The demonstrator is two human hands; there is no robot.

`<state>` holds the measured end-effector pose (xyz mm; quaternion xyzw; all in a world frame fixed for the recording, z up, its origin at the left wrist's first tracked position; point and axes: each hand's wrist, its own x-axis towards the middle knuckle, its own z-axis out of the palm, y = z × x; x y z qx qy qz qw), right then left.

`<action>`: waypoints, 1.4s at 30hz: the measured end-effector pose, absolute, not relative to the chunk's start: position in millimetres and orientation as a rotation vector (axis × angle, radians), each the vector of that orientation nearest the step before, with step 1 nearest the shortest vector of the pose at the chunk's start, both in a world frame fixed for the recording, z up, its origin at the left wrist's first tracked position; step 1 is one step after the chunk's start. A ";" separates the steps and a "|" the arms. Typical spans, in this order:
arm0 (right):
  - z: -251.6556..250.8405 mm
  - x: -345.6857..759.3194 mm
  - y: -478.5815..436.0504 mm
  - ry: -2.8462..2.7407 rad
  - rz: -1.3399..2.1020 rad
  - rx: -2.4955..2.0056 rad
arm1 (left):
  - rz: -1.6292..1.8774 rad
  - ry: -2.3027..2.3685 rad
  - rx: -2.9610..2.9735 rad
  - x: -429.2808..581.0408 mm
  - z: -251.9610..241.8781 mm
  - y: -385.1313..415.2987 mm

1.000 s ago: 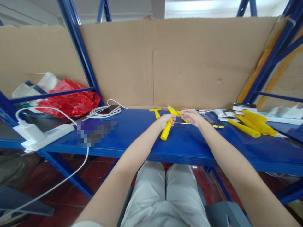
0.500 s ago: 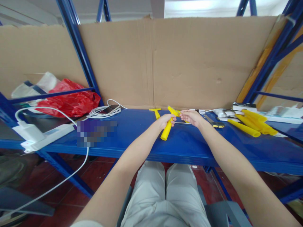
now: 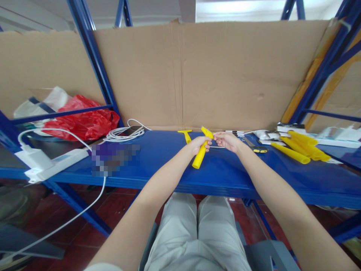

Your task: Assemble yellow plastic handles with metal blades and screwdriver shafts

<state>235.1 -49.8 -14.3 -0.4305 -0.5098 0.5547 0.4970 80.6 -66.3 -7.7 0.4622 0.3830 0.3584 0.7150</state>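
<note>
My left hand (image 3: 201,144) is closed around a yellow T-shaped tool with a thick round handle (image 3: 199,157), perhaps a scraper. Its handle slants down toward the front of the blue shelf, and its wider yellow head (image 3: 207,131) points up and away. At the right end of that head is my right hand (image 3: 225,140), thumb and fingers pinched together; what sits between them is too small to make out. Just left of my left hand lies another yellow T-shaped tool (image 3: 185,132), its lower end partly hidden by the hand.
To the right lie a yellow-and-black-handled tool (image 3: 259,149), several yellow tubes (image 3: 293,153) and small packets (image 3: 272,136). On the left are coiled white cable (image 3: 121,134), a power strip (image 3: 60,162) and a red bag (image 3: 84,118). Cardboard (image 3: 239,75) stands behind the blue shelf (image 3: 158,158).
The held tool has shifted and turned slightly, its head now closer to my right fingertips. Yellow visible beneath my right hand earlier no longer shows. Both arms stay nearly in place.
</note>
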 end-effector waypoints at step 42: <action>-23.8 230.1 -43.6 -1.355 0.976 -1.158 | 0.919 0.938 1.108 82.8 -6.3 -69.9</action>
